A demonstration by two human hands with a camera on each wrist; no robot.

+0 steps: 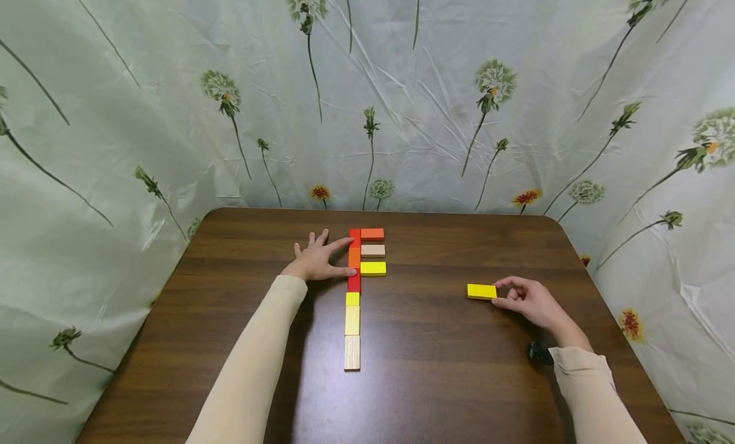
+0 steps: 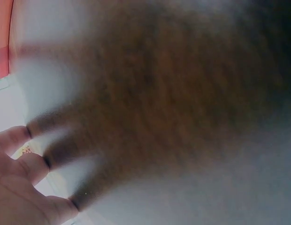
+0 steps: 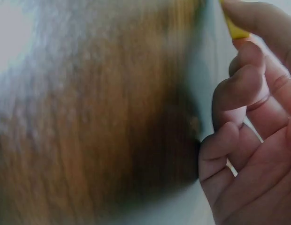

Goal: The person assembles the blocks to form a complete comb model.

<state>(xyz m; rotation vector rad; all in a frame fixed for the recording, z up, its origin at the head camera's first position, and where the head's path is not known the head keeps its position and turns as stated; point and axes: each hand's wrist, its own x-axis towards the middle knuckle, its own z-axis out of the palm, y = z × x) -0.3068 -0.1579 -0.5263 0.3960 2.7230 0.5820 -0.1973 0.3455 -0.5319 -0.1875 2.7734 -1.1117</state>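
A column of small wooden blocks runs down the middle of the table. From the far end come a red block (image 1: 355,235), an orange block (image 1: 354,258), another red block (image 1: 354,284), a short yellow one (image 1: 353,298), a pale yellow one (image 1: 353,321) and a bare-wood one (image 1: 353,353). My left hand (image 1: 314,260) lies at the column's left, fingers spread, index finger and thumb touching the upper blocks. Over on the right, my right hand (image 1: 531,302) pinches a yellow block (image 1: 481,291) by its end; its corner also shows in the right wrist view (image 3: 237,29).
Against the column's right side lie an orange-red block (image 1: 372,234), a pale pinkish block (image 1: 373,251) and a bright yellow block (image 1: 373,269). The brown table (image 1: 430,380) ends at a flower-print curtain (image 1: 425,138). A small black object (image 1: 538,353) sits at the right wrist.
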